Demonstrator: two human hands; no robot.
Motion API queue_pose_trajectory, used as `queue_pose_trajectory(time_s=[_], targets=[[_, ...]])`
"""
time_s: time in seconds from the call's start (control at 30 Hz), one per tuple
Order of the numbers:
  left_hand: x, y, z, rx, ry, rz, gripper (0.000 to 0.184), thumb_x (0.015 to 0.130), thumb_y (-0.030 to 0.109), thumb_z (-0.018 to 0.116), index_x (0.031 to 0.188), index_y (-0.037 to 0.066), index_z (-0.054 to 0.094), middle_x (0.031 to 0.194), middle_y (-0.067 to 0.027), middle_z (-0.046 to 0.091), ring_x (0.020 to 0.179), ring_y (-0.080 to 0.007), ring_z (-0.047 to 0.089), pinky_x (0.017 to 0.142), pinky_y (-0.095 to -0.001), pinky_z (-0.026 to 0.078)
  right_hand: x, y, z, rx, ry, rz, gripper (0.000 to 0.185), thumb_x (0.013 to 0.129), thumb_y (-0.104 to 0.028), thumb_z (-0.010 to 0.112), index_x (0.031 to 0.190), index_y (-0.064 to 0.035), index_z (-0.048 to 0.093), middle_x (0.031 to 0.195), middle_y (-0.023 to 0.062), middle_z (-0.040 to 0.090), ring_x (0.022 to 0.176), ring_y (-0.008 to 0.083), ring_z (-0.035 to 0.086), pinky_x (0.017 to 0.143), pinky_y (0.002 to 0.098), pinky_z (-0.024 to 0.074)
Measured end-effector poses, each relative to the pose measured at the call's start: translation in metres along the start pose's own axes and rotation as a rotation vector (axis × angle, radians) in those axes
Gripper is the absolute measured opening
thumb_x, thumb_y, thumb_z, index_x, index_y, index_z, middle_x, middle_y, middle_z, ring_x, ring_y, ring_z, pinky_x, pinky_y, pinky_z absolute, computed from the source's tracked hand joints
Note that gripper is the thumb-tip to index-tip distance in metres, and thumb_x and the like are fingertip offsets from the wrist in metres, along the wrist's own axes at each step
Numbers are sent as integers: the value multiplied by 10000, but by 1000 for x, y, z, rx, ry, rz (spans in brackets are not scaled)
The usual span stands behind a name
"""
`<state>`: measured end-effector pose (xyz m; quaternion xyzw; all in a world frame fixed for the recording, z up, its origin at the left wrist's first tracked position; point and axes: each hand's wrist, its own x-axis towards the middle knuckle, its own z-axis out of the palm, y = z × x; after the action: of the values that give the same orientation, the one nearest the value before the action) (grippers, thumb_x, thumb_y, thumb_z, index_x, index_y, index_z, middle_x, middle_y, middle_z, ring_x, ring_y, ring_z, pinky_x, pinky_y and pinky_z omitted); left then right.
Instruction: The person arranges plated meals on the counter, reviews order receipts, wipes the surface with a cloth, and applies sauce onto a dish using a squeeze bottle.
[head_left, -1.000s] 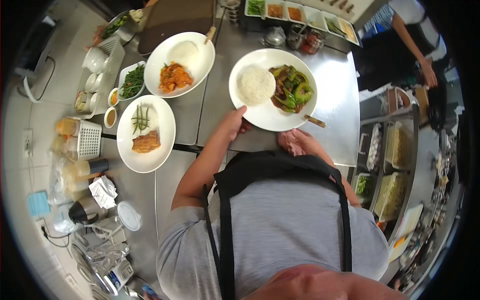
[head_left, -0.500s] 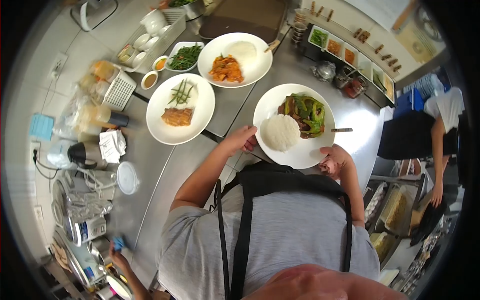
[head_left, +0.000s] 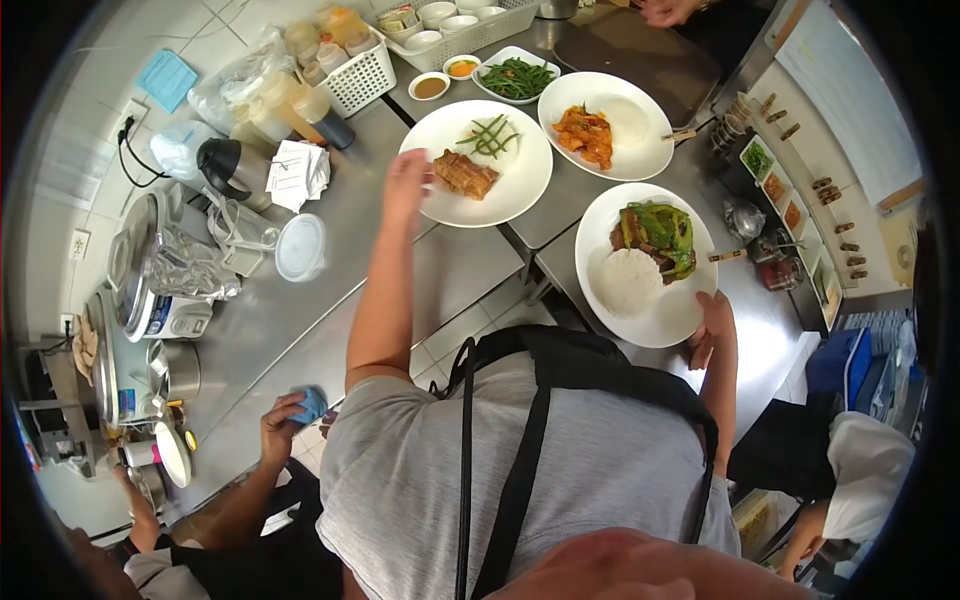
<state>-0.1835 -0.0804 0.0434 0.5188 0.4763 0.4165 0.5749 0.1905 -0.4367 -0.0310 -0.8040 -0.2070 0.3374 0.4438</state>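
Observation:
My right hand (head_left: 708,325) grips the lower right rim of a white plate (head_left: 685,315), thumb on top and fingers below. On it lie a rice mound (head_left: 630,282) and green vegetables (head_left: 662,238); a wooden clip (head_left: 727,256) sits at its rim. My left hand (head_left: 406,185), slightly blurred, overlaps the left rim of another plate (head_left: 460,215) with browned meat (head_left: 464,175) and crossed green beans (head_left: 488,137); its grip is unclear. Behind stands a plate (head_left: 652,165) with orange-red food (head_left: 585,135) and rice.
A dish of greens (head_left: 516,76) and sauce bowls (head_left: 429,87) stand behind. At the left are a pitcher (head_left: 228,165) and a round lid (head_left: 300,248). A co-worker's hand (head_left: 283,422) holds a blue cloth (head_left: 311,404). Another person's sleeve (head_left: 868,455) shows lower right.
The view has turned. My left hand has left the rice plate and moved to the meat plate's rim. My right hand has stayed at the rice plate. Co-workers show more at lower left.

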Motion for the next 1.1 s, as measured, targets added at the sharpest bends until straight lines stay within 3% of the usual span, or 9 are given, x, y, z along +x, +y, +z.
queue_pose_trajectory(time_s=[0.07,0.23,0.4,0.47,0.57,0.6,0.73,0.87,1.1], targets=[[16,-13,-35,30,156,33,297,813,319,531,1013,102,499,842,-2,542,735,-113,510,599,-260,382,2,0,1,-23,31,23,296,768,-117,497,991,70,548,863,108,605,747,173,563,692,272,437],[53,-48,-100,-107,399,-126,336,785,339,572,1005,101,485,810,8,515,718,-115,493,579,-263,372,-8,-4,7,150,81,103,297,796,-145,508,1002,66,538,866,115,602,750,173,566,686,265,439],[105,-44,-124,-116,429,-70,344,783,332,574,1006,95,463,772,7,489,657,-116,482,551,-259,370,-20,10,16,321,218,108,295,837,-197,501,1000,49,520,850,91,591,727,165,560,674,255,439],[125,-41,-123,-92,411,-63,359,784,346,576,1010,87,471,727,7,487,629,-129,488,545,-273,372,-28,12,27,388,306,63,255,875,-244,457,961,-10,513,781,63,569,658,135,555,576,235,455],[151,-38,-113,-80,237,-142,361,784,352,577,1004,86,473,719,4,486,619,-128,484,552,-281,378,-42,1,46,617,441,26,215,870,-233,469,892,-23,509,771,49,561,653,116,528,590,234,447],[157,-39,-108,-121,194,-135,376,770,361,599,970,77,456,729,-2,474,569,-97,447,475,-233,361,-43,1,49,615,479,5,214,872,-234,464,890,-25,509,764,48,558,654,113,528,581,231,447],[190,-53,-81,-37,231,-141,450,766,353,605,1015,33,411,745,-41,476,579,-108,452,446,-237,371,-46,-7,58,545,605,-47,220,879,-238,452,879,-27,513,747,41,548,649,104,522,568,223,442],[236,-65,-43,63,37,-216,439,767,326,597,1022,20,413,770,-64,499,560,-123,483,423,-230,383,-43,4,55,415,664,-87,232,880,-245,440,855,-30,526,757,35,543,642,101,510,574,222,428],[281,-63,3,147,-61,-344,379,845,373,438,988,26,489,730,-79,565,507,-142,550,376,-235,390,-36,15,49,369,732,-80,218,874,-236,439,841,-39,525,751,17,529,663,101,496,582,232,418]])
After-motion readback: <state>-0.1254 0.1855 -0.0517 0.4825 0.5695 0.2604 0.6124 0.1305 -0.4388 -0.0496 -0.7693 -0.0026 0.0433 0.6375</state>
